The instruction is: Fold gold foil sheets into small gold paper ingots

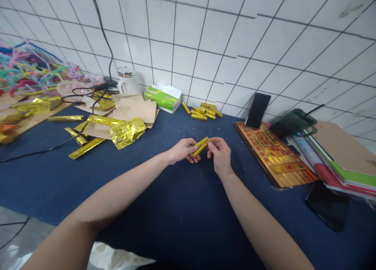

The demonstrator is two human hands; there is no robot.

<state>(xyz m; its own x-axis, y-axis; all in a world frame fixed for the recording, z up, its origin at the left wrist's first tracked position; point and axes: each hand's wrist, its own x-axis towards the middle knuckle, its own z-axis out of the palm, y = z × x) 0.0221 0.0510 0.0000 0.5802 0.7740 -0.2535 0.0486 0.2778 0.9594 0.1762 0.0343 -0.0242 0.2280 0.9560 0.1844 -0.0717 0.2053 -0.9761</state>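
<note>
Above the middle of the dark blue table (176,191), a small gold foil roll (201,146) is held between both hands. My left hand (184,149) grips its lower left end, thumb on top. My right hand (219,150) pinches the upper right end between thumb and fingertips. A lengthwise edge or seam shows along the roll; whether it is one roll or two side by side is hard to tell. Beyond the hands, near the wall, lies a pile of similar short gold rolls (207,111).
Left are longer gold rolls (86,148), crumpled gold foil (127,133), brown paper (135,107), a black cable (102,31) and colourful pipe cleaners (29,70). A tissue pack (163,98) and white mug (127,84) stand behind. Right are a phone (258,109), red-gold packet (276,156) and dark green mug (293,123).
</note>
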